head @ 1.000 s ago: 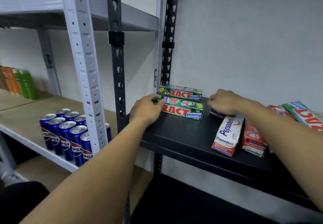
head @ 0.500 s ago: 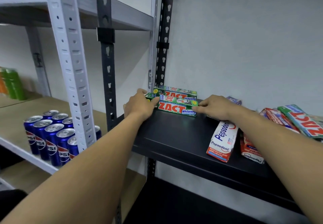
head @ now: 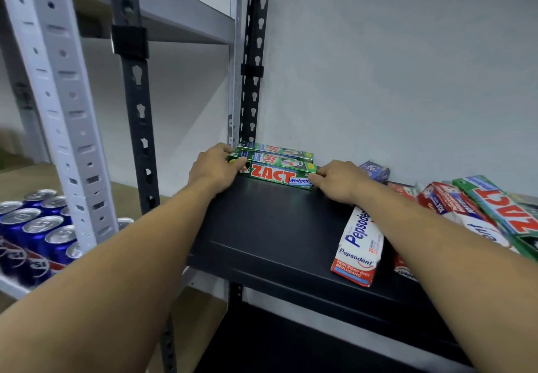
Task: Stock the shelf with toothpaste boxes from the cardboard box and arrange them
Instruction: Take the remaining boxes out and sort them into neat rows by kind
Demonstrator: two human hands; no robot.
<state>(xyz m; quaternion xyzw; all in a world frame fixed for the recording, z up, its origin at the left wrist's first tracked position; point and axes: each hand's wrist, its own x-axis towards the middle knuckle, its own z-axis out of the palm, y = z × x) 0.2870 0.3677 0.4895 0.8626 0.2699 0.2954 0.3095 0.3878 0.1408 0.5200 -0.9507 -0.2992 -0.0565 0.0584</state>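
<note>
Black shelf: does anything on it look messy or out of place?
Yes. The green boxes at the back sit in tidy rows, but the white Pepsodent box lies crooked with a crumpled front end, and the boxes on the right are heaped at angles.

Left hand (head: 214,170) and right hand (head: 337,180) hold ends of front Zact box (head: 276,176)

Glossy printed card boxes (head: 279,176); matt black metal shelf (head: 276,227).

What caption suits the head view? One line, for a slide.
Left hand and right hand hold the ends of the front Zact box on the black shelf.
</note>
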